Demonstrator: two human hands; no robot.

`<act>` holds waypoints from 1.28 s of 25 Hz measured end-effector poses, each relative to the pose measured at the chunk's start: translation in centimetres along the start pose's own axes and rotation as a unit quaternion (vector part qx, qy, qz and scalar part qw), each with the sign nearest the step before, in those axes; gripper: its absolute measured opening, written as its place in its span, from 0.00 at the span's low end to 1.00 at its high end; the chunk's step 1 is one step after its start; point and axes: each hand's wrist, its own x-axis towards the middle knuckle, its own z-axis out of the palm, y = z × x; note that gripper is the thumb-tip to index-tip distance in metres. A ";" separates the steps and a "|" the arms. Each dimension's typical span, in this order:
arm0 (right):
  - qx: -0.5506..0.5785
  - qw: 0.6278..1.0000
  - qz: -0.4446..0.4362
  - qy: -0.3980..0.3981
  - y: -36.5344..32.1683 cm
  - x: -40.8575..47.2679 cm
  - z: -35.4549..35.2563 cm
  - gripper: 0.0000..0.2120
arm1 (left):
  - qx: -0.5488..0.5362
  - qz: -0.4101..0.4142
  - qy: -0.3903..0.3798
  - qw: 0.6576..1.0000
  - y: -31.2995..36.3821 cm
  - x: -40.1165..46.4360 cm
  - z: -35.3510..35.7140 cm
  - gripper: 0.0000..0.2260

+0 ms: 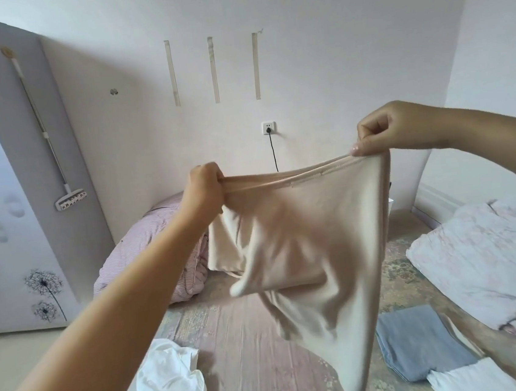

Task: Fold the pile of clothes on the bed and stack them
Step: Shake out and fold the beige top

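Gripping the beige garment [302, 238] by its waistband, your left hand [202, 191] and right hand [392, 127] stretch that edge level; the fabric hangs lengthwise toward the bed [235, 357].

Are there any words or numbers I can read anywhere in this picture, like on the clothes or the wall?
No readable words or numbers anywhere.
Beige garment, held up by the left hand and right hand: plain, no print; a small strip near its top edge is too blurred to read.
White garment, folded blue garment: no text.
Wardrobe door: dandelion pictures only.
Wall socket: no visible marking.
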 end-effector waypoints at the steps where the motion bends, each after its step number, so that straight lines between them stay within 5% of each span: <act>1: -0.001 1.000 -0.003 -0.006 0.2 -0.3 0.0 0.17 | -0.018 -0.007 0.026 0.999 0.6 0.6 -0.4 0.15; 5: -0.009 0.999 -0.036 -0.002 0.1 -0.6 0.3 0.06 | -0.154 -0.119 0.025 0.981 2.9 3.2 -1.0 0.12; 8: -0.011 0.998 -0.060 0.012 0.0 -0.2 0.4 0.03 | -0.182 -0.119 -0.011 0.976 4.1 3.5 -1.3 0.08; 11: -0.050 0.997 -0.057 0.015 0.3 0.3 0.5 0.06 | 0.023 0.029 -0.022 0.999 3.9 3.4 -1.5 0.10; 13: -0.181 0.982 -0.044 -0.004 0.9 0.8 0.8 0.07 | 0.203 0.137 -0.035 0.969 3.2 3.4 -1.5 0.10; 16: -0.274 0.959 -0.057 -0.035 1.2 0.9 1.2 0.05 | 0.344 0.125 -0.061 0.929 3.1 3.2 -2.7 0.10; 18: -0.244 0.967 -0.072 -0.016 0.8 0.6 1.1 0.09 | 0.289 0.098 -0.043 0.951 3.5 3.3 -3.6 0.06; 21: -0.124 0.988 -0.082 0.048 0.4 0.4 0.9 0.06 | -0.018 -0.052 -0.044 0.998 4.1 3.6 -3.9 0.12; 25: 0.019 0.995 -0.059 0.078 0.7 0.6 0.8 0.06 | -0.217 -0.212 -0.042 0.952 4.8 4.0 -4.1 0.09; 29: 0.134 0.979 -0.029 0.150 1.3 1.4 0.9 0.03 | -0.231 -0.180 -0.059 0.954 5.4 4.0 -3.8 0.08; 32: 0.108 0.980 -0.033 0.162 1.5 1.9 1.1 0.02 | -0.126 -0.045 0.031 0.990 5.5 3.8 -3.4 0.12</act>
